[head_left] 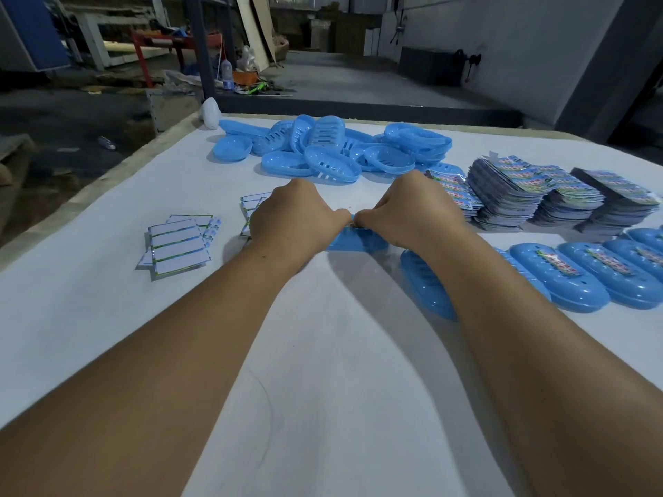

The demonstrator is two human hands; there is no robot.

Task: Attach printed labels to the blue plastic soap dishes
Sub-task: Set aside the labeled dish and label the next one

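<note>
A blue soap dish (355, 242) lies on the white table in the middle, mostly covered by both hands. My left hand (296, 213) and my right hand (405, 209) meet over it with fingers curled down onto its top; whether a label lies beneath them is hidden. A heap of unlabelled blue soap dishes (333, 148) sits behind the hands. Stacks of printed labels (538, 195) stand at the right. A row of labelled dishes (581, 274) lines the right side.
Loose white backing sheets with green edges (179, 245) lie at the left, and more (251, 204) poke out behind my left hand. The table (341, 353) ends at the left edge over a dark floor. A white object (210, 113) stands at the far corner.
</note>
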